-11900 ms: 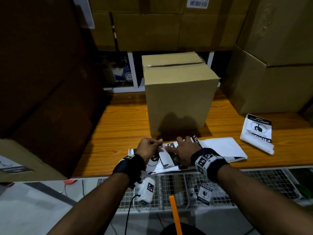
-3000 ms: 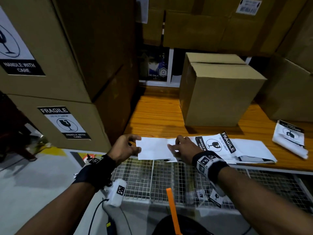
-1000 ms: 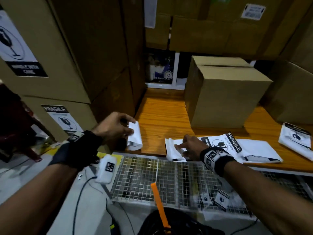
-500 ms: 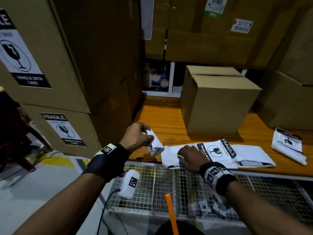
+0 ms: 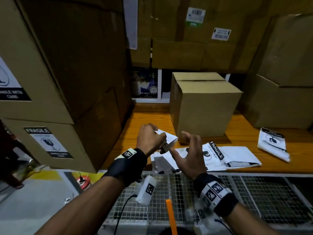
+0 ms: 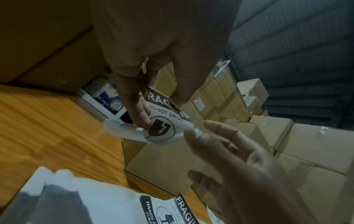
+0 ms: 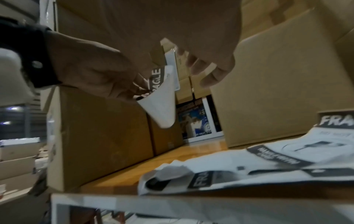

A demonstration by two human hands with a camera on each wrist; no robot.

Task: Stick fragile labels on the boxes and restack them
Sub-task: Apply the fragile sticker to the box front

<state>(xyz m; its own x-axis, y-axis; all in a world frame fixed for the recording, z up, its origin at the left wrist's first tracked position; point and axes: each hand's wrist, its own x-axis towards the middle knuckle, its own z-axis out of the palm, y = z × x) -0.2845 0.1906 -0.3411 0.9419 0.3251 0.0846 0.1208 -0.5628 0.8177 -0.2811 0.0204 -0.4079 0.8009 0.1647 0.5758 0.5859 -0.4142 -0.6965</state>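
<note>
Fingers (image 6: 141,112) of left hand (image 5: 149,141) pinched on curled fragile label (image 6: 164,122), held aloft above surface (image 5: 149,119). Right hand (image 5: 188,155) spread and empty, just right of label, fingertip near its edge; contact uncertain through blur. Unlabelled box (image 5: 203,106) upright on surface, just beyond both hands, blank front face toward them. Right hand marginally nearer box. Label likely still on backing; peel judged next.

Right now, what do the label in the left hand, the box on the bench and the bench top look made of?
Label: thin printed paper, probably adhesive-backed; it curls in the left hand.
Box: plain matte brown cardboard, with a flap seam on top.
Bench top: orange wood or wood-look laminate, grain lines, slight sheen.
</note>
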